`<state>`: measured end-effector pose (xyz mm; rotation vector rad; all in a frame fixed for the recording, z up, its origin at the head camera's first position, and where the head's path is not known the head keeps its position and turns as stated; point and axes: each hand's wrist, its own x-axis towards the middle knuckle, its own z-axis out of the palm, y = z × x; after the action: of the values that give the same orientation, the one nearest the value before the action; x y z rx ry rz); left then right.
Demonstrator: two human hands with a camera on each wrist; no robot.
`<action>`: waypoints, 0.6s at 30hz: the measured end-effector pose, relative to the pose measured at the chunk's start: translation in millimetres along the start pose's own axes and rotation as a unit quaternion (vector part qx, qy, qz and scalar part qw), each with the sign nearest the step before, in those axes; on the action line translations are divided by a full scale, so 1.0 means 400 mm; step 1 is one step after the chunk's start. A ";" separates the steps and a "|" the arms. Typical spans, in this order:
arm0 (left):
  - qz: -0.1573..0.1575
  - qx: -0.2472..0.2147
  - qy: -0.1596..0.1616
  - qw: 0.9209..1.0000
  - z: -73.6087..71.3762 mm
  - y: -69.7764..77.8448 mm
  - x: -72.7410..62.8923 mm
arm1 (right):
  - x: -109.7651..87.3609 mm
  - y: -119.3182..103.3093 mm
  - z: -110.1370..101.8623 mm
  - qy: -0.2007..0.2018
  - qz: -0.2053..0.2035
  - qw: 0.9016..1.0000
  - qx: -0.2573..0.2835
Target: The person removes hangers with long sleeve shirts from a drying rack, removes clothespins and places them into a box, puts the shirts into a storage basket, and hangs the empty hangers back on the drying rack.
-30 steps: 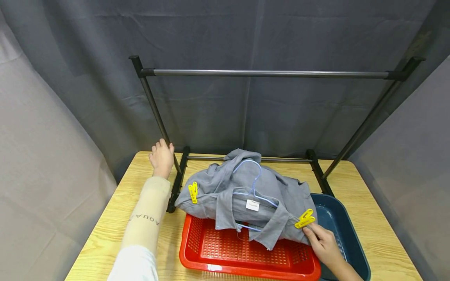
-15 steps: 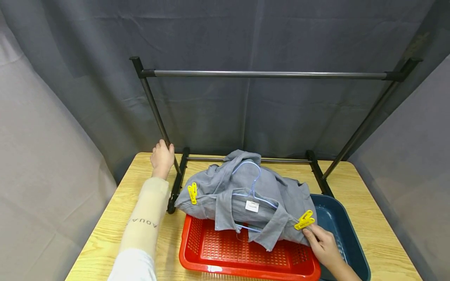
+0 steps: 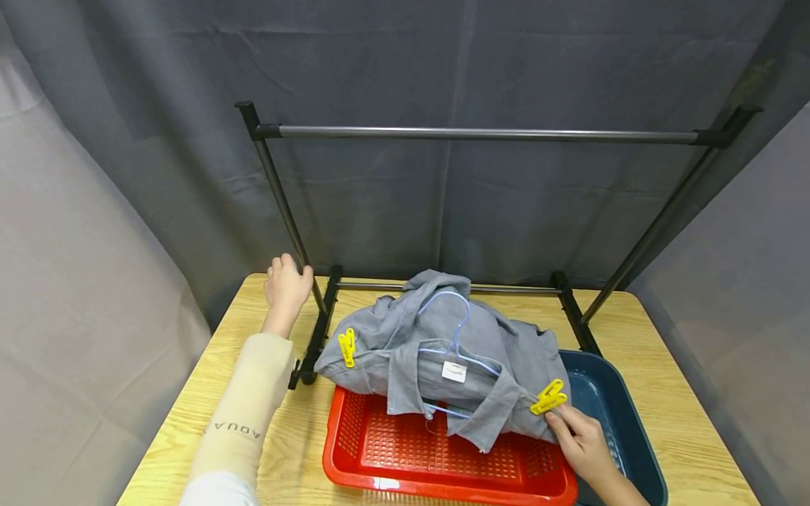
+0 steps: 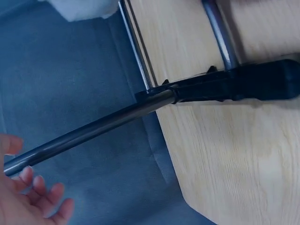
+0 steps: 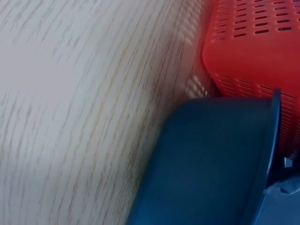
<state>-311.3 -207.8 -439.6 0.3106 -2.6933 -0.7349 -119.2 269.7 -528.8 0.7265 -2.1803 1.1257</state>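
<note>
Dark grey fabric fills the background, with paler cloth panels along the left and right sides of the frame. Across the lower part runs a wood-grain table, and on it stands a metal rack whose top bar crosses the upper half of the frame.

At lower centre lies a grey shirt on a blue hanger, collar toward the bottom edge, with a white label showing. One yellow clip sits on the shirt's left end in the frame, a second yellow clip near its right end. The shirt covers the far part of a red basket and overlaps the left side of a blue basin.

At lower right, the right hand pinches the shirt's edge between thumb and fingers, just beside the second clip. Left of centre, above a beige sleeve printed with dark letters, the left hand is at the rack's left post, fingers loosely bent and apart from the thumb; whether it touches the metal I cannot tell.
</note>
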 end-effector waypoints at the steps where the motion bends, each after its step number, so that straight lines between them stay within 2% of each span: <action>1: 0.021 0.000 0.014 1.000 0.000 -0.001 -0.008 | -0.001 0.001 0.000 0.000 0.002 1.000 0.001; 3: 0.071 0.002 0.040 0.997 0.001 -0.003 -0.026 | 0.000 0.000 0.000 0.002 0.001 1.000 0.003; 6: 0.155 -0.001 0.061 0.986 0.002 -0.006 -0.056 | 0.001 -0.001 0.002 0.009 -0.005 1.000 0.005; 9: 0.235 -0.026 0.054 0.970 0.004 -0.012 -0.088 | 0.002 0.001 0.005 0.022 -0.021 1.000 0.008; 11: 0.277 -0.055 0.044 0.958 0.006 -0.016 -0.108 | 0.002 0.004 0.007 0.029 -0.032 0.999 0.011; 14: 0.319 -0.094 0.030 0.943 0.008 -0.023 -0.139 | 0.001 0.009 0.010 0.036 -0.041 0.998 0.015; 18: 0.351 -0.115 0.026 0.929 0.008 -0.035 -0.177 | 0.003 0.011 0.010 0.043 -0.045 0.998 0.014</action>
<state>-245.7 -197.4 -467.8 -0.6516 -2.3642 -0.7710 -123.9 268.3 -532.4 0.7664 -2.0428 1.1222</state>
